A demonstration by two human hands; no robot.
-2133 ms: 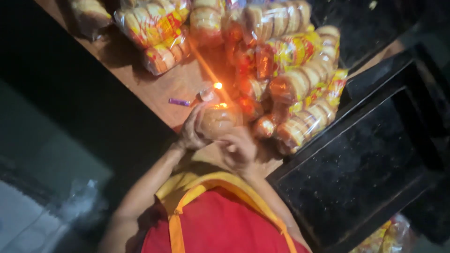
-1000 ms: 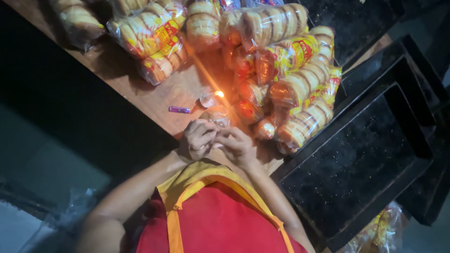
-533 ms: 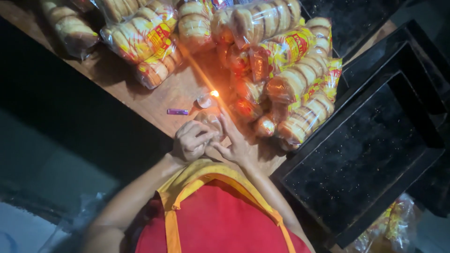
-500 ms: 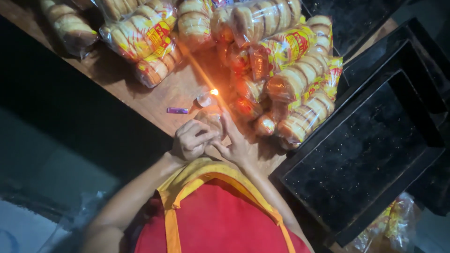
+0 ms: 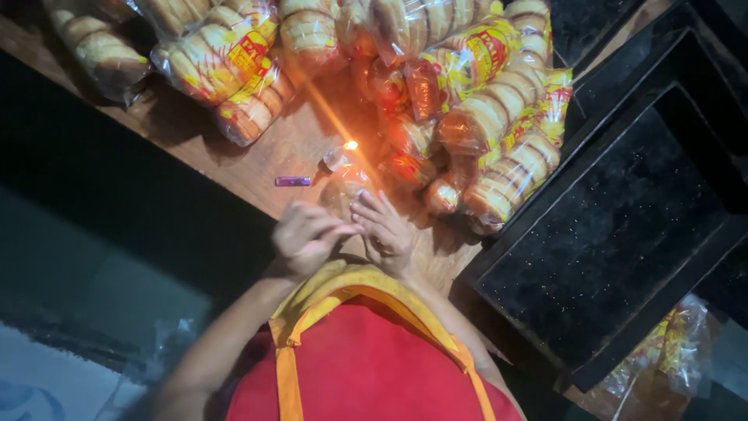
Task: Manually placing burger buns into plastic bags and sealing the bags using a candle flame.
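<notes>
My left hand (image 5: 302, 236) and my right hand (image 5: 386, 231) meet at the near edge of a wooden table (image 5: 292, 144). Together they pinch the plastic of a small clear bag of buns (image 5: 343, 189). The left fingers are curled tight and the right fingers lie spread over the bag. Just beyond the bag burns a small candle flame (image 5: 351, 145) on a short stub (image 5: 335, 160). A purple lighter (image 5: 292, 181) lies on the wood to the left of the bag.
Several sealed bags of round buns with red and yellow print (image 5: 483, 101) are heaped across the far and right side of the table. Black trays (image 5: 623, 226) stand stacked at the right. My red apron with yellow straps (image 5: 358, 366) fills the bottom.
The bag was first held up close to the flame. My hands have since drawn it down towards my body and closed together over its plastic.
</notes>
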